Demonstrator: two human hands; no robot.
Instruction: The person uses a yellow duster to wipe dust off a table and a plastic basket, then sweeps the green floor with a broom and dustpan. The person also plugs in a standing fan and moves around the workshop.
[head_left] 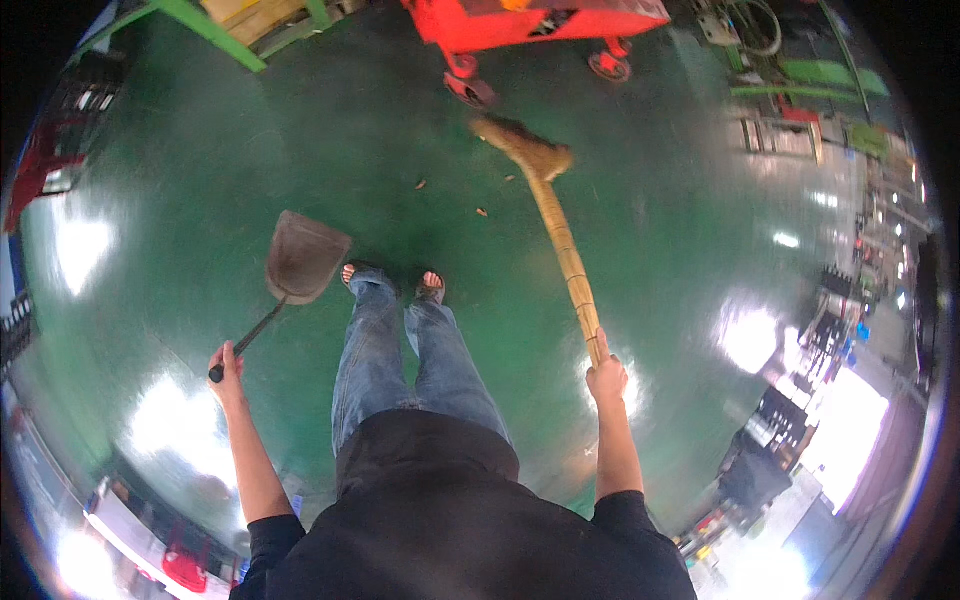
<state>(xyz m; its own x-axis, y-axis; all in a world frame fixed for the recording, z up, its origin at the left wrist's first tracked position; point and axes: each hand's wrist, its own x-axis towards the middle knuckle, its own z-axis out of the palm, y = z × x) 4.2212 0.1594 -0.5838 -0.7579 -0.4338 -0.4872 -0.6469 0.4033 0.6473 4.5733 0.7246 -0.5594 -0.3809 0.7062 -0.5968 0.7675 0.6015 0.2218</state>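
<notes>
My left hand (228, 374) is closed around the black handle of a dustpan (305, 258), whose brownish-grey pan is off to the left of my feet. In my right hand (607, 378) is the long yellowish handle of a broom (565, 245). Its straw-coloured head, smeared by motion, points ahead toward a red wheeled cart. Several small brown scraps (482, 212) lie on the green floor between the broom and the dustpan. Whether the bristles touch the floor I cannot tell.
The red cart (540, 30) stands on casters at the far side. A green metal frame (215, 32) is at the far left. Shelving and machinery (790, 135) line the right. Ceiling lights glare off the glossy green floor (200, 180).
</notes>
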